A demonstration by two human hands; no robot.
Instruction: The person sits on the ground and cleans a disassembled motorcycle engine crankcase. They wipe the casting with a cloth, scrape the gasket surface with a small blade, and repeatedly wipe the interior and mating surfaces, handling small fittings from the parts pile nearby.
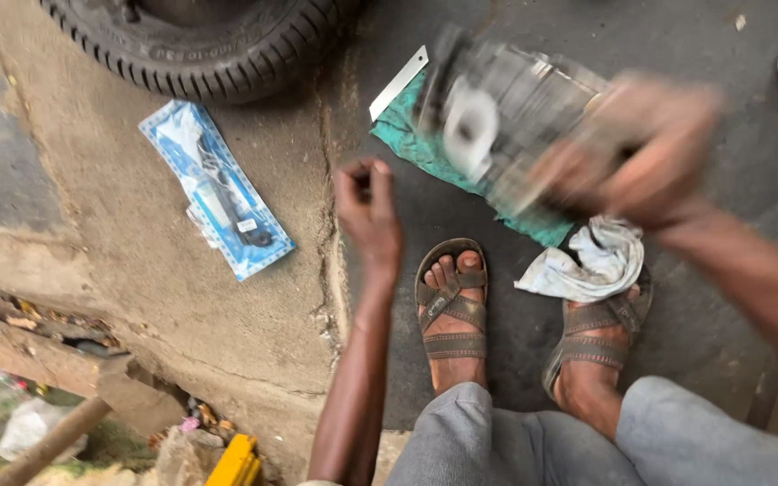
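Engine cylinder [506, 108], a finned grey metal block with a round pale opening facing me, is what I am holding up in my right hand [650, 153], off the ground and above the green cloth [425, 153]; it is blurring with motion, so I cannot make out fine detail.

Going from the left: a blue-and-white sealed packet [218, 189] with dark parts inside is lying on the concrete ledge, unopened as far as I can tell, just near of the black tyre [200, 45] at the far edge. Near left, rubble, a wooden plank [20, 346] and something yellow [236, 463] are lying by the step.

My left hand [369, 211] is hovering in the middle, fingers curling in with the fingertips pinching together; whether anything small is sitting between them I cannot tell. Beyond it a pale flat blade-like strip [398, 83] is resting at the cloth's far corner.

My right hand is wrapping the cylinder's right side, fingers closing firmly around it. Below it a white rag [596, 261] is draping over my right sandal [596, 333], beside my left sandal [452, 306].

As I judge it, the work is at a handling stage, packet not yet used.
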